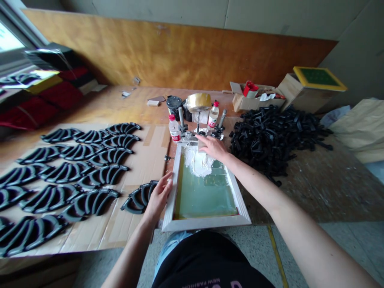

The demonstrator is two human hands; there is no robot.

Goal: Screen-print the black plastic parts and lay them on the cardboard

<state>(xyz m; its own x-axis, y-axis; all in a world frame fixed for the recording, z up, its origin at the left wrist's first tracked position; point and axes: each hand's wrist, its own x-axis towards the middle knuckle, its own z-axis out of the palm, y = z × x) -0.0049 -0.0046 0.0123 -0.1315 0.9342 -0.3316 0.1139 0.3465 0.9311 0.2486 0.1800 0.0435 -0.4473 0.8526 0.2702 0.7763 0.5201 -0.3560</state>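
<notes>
A screen-printing frame with a pale rim and green mesh lies in front of me. White paste is smeared thickly over the mesh's far end. My right hand is closed on a small flat scraper at that far end, its index finger stretched forward; the fingers partly hide the scraper. At the frame's left rim is my left hand, fingers extended, thumb by the rim, apparently holding nothing. Just left of it, a group of curved black handles lies on the cardboard, partly covered by the hand.
Rows of black handles cover the cardboard at left. A heap of black parts lies at right. Behind the frame stand a metal clamp, two bottles with red caps, a dark tub and a tape roll.
</notes>
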